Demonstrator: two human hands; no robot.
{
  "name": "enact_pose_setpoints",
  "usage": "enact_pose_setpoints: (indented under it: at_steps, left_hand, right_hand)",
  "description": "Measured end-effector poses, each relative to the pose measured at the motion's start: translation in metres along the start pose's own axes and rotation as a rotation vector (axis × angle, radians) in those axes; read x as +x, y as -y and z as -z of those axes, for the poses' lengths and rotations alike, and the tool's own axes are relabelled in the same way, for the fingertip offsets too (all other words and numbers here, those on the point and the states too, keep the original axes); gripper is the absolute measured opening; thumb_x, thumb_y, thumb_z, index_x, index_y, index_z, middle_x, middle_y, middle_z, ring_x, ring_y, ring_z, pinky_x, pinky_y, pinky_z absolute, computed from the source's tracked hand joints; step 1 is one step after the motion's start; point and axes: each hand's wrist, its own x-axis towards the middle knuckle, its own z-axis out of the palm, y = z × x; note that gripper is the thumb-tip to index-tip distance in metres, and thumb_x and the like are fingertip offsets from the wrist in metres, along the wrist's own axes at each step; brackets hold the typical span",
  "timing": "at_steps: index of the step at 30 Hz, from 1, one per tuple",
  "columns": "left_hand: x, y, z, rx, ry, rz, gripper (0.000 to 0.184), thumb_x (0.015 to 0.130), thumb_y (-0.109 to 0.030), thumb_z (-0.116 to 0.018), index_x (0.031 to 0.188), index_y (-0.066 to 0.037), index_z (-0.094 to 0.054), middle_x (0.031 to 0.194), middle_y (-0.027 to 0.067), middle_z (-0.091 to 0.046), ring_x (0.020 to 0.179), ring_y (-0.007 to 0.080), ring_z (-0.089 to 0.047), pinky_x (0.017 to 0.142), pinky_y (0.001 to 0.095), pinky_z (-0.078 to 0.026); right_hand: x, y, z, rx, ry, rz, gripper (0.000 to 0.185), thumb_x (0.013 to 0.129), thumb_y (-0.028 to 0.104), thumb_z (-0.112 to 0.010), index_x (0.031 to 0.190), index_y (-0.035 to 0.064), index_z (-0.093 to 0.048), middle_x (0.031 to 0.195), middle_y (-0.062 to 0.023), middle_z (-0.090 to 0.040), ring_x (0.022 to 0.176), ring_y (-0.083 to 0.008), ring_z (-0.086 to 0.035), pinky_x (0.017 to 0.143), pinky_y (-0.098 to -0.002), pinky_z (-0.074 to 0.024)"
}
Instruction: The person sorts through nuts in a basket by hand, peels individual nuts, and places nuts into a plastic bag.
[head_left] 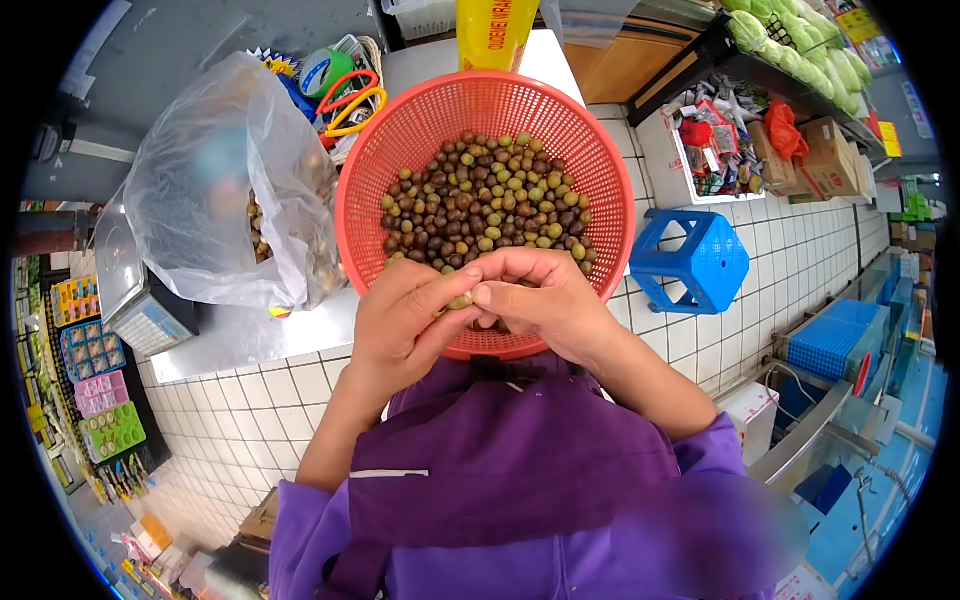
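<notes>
A red perforated basket (355, 190) holds a heap of small round fruits (480, 195), some green and some dark brown. Over its near part, both hands meet fingertip to fingertip. My left hand (405, 310) is closed, pinching a small green fruit (460, 301) between thumb and fingers. The fingers of my right hand (535, 300) are bent together against the same fruit from the other side. Part of the fruit is hidden by the fingertips. Left of the basket, a clear plastic bag (215, 190) stands open with more such fruits inside.
The basket and bag rest on a metal table (240, 345). A scale (150, 310) stands at its left end. Scissors (355, 118) and green tape (322, 74) lie behind. A blue stool (715, 262) is on the tiled floor at right, near a white box (665, 165).
</notes>
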Motion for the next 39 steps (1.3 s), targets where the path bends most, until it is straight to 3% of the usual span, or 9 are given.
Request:
enact_pose_setpoints:
  at_steps: [3, 5, 9, 15, 19, 25, 28, 32, 39]
  left_hand:
    - [-0.007, -0.002, -0.001, 0.126, 0.077, -0.02, 0.023, 0.077, -0.004, -0.065, 0.1, -0.002, -0.059, 0.083, 0.0058, -0.059, 0.069, 0.0167, -0.053, 0.063, 0.0271, -0.044]
    - [-0.028, 0.001, -0.014, -0.626, -0.207, 0.614, 0.018, 0.089, -0.011, -0.054, 0.105, -0.003, -0.052, 0.093, 0.008, -0.057, 0.074, 0.0164, -0.053, 0.067, 0.0271, -0.045]
    - [-0.021, -0.012, -0.023, -1.436, -0.461, 1.237, 0.026, 0.095, -0.021, -0.039, 0.113, -0.004, -0.045, 0.106, 0.0103, -0.054, 0.092, 0.0203, -0.056, 0.079, 0.0335, -0.048]
    - [-0.047, -0.013, 0.035, -1.821, -0.277, 0.888, 0.024, 0.091, -0.015, -0.044, 0.111, -0.002, -0.046, 0.097, 0.0082, -0.051, 0.07, 0.0113, -0.048, 0.06, 0.0189, -0.043]
    - [-0.038, -0.022, 0.115, -0.762, -0.5, 0.36, 0.022, 0.089, -0.012, -0.046, 0.108, -0.001, -0.049, 0.096, 0.0084, -0.05, 0.064, 0.0077, -0.041, 0.055, 0.0164, -0.035]
    - [0.019, 0.001, 0.145, 0.885, -0.449, 0.169, 0.028, 0.088, -0.007, -0.049, 0.114, 0.003, -0.051, 0.113, 0.0162, -0.053, 0.096, 0.023, -0.052, 0.086, 0.0305, -0.041]
    - [0.012, -0.019, 0.099, 0.66, -0.558, -0.152, 0.026, 0.086, -0.001, -0.052, 0.112, 0.002, -0.053, 0.116, 0.0169, -0.054, 0.112, 0.0273, -0.049, 0.096, 0.0361, -0.036]
    - [0.016, -0.008, 0.019, 0.397, 0.036, -0.021, 0.035, 0.071, -0.003, -0.067, 0.105, -0.004, -0.059, 0.091, 0.0114, -0.057, 0.082, 0.028, -0.055, 0.07, 0.034, -0.045]
    - [0.009, 0.02, -0.031, 0.266, 0.069, 0.004, 0.038, 0.07, -0.005, -0.068, 0.107, -0.002, -0.057, 0.092, 0.0101, -0.053, 0.078, 0.0268, -0.052, 0.067, 0.0349, -0.043]
  right_hand:
    - [0.003, -0.01, -0.001, -0.016, -0.047, 0.019, 0.021, 0.089, 0.014, -0.053, 0.106, 0.0025, -0.058, 0.081, -0.0006, -0.057, 0.059, -0.0002, -0.043, 0.047, -0.0146, -0.0292]
    - [0.006, -0.017, -0.003, 0.106, -0.151, 0.184, 0.023, 0.091, 0.017, -0.05, 0.109, 0.0033, -0.056, 0.084, 0.0005, -0.056, 0.061, -0.001, -0.044, 0.05, -0.0149, -0.032]
    - [0.023, -0.025, -0.023, -1.26, -0.136, 0.843, 0.022, 0.085, 0.017, -0.052, 0.104, 0.0074, -0.055, 0.097, -0.0051, -0.057, 0.094, -0.0212, -0.054, 0.081, -0.0364, -0.0414]
    - [0.028, -0.015, 0.026, -1.145, -0.332, 0.821, 0.023, 0.081, 0.015, -0.058, 0.103, 0.0076, -0.059, 0.101, -0.0101, -0.06, 0.096, -0.0277, -0.055, 0.084, -0.0386, -0.0436]
    - [0.062, -0.017, 0.129, -1.492, -0.521, 0.467, 0.019, 0.077, 0.01, -0.055, 0.093, 0.0022, -0.062, 0.088, -0.0125, -0.058, 0.088, -0.0293, -0.056, 0.075, -0.0385, -0.0474]
    - [0.094, -0.025, 0.132, -1.958, -0.396, 0.167, 0.02, 0.071, 0.007, -0.054, 0.089, 0.0043, -0.062, 0.089, -0.008, -0.06, 0.09, -0.0253, -0.055, 0.077, -0.0358, -0.0474]
    - [0.09, -0.025, 0.133, -1.926, -0.433, 0.233, 0.02, 0.072, 0.009, -0.059, 0.091, 0.0039, -0.063, 0.086, -0.0085, -0.061, 0.085, -0.0231, -0.058, 0.075, -0.0333, -0.0483]
    - [0.061, -0.016, 0.105, -0.44, -0.185, 0.007, 0.022, 0.082, 0.008, -0.061, 0.104, 0.0004, -0.059, 0.089, -0.0066, -0.065, 0.081, -0.013, -0.061, 0.076, -0.0256, -0.0489]
    - [0.026, -0.023, 0.049, 0.001, 0.039, 0.13, 0.021, 0.086, 0.006, -0.057, 0.106, 0.0005, -0.056, 0.093, -0.0058, -0.062, 0.081, -0.0112, -0.062, 0.073, -0.0231, -0.0507]
